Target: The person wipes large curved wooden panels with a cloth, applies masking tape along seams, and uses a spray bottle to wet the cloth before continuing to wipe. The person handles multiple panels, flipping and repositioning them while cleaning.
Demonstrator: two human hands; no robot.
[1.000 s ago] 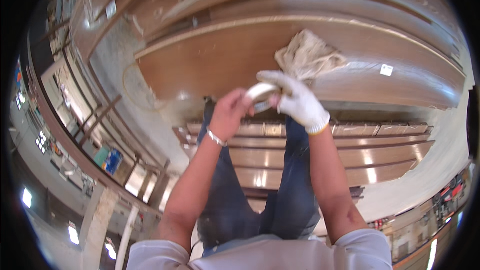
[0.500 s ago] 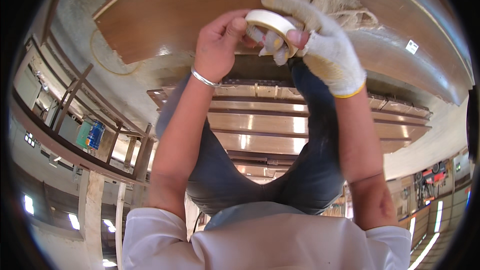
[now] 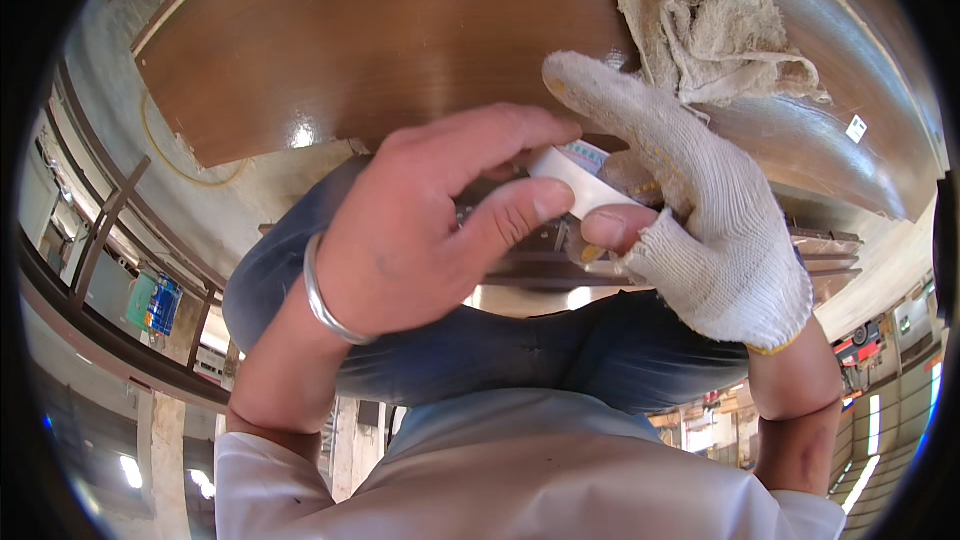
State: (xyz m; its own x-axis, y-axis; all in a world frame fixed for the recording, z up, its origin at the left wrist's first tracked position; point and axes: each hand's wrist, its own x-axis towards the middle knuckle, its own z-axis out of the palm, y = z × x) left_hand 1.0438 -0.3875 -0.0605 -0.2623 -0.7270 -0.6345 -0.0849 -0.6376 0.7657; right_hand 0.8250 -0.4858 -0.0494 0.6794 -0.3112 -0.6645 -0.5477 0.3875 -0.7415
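A roll of white tape (image 3: 562, 178) is between my two hands, over my knees and in front of the brown panel. My bare left hand (image 3: 420, 220), with a silver bangle at the wrist, pinches the roll's left side between thumb and fingers. On my right hand (image 3: 705, 215) is a white knitted glove with a bare thumb tip. That thumb presses the roll's right end, while some gloved fingers curl behind it and the index finger is stretched out. The fingertips behind the roll are partly hidden.
A large, glossy brown panel (image 3: 400, 50) lies ahead, with a crumpled beige cloth (image 3: 718, 35) on its right part. More brown boards (image 3: 825, 252) show past my right wrist. Blue and green containers (image 3: 155, 302) stand by a dark metal frame (image 3: 100, 225) at left.
Both hands have come nearer to me with the tape roll, which has turned so that its outer face shows more. My knees are bent more, and the view has shifted.
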